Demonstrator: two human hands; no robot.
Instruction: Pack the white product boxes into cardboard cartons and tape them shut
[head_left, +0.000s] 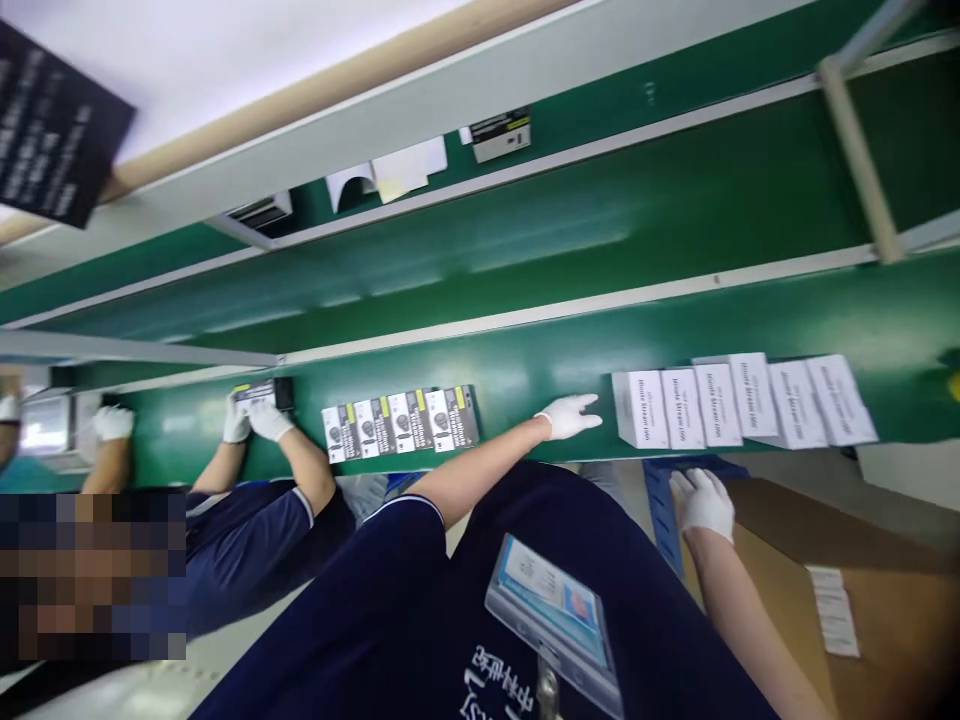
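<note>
My left hand (570,416), in a white glove, is over the green bench with its fingers apart and nothing in them. Just right of it stands a row of white boxes (718,404) with printed sides. To its left, a row of black-and-white printed product boxes (411,421) with yellow marks stands along the bench. My right hand (703,502), gloved too, is below the bench's front edge, fingers stretched out, with nothing visible in them. It is near a blue plastic piece (661,520) and the open brown carton (780,590); whether it touches either, I cannot tell.
On the left, a co-worker's gloved hands (255,418) hold a dark box (282,393). Beyond, another gloved hand (112,423) is visible. A shelf (480,180) with papers (409,168) and a small box (501,136) runs above the green bench (525,365). An ID badge (553,615) hangs on my chest.
</note>
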